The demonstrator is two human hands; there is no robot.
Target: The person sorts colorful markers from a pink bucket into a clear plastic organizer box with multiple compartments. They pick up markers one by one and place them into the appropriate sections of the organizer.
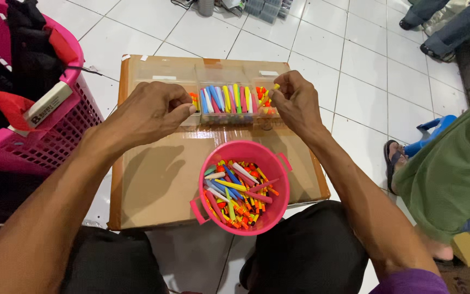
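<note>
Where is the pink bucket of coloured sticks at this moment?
In the head view the pink bucket sits low and centre on the cardboard sheet, between the person's forearms and just nearer than the clear compartment tray.

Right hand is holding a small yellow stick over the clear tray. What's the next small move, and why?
Probably lower the right hand and lay the yellow stick in the right-end compartment of the clear tray: the stick hangs just above that slot, which already holds small orange and yellow pieces, while the middle slot holds longer sticks. The left hand is closed at the left end.
</note>
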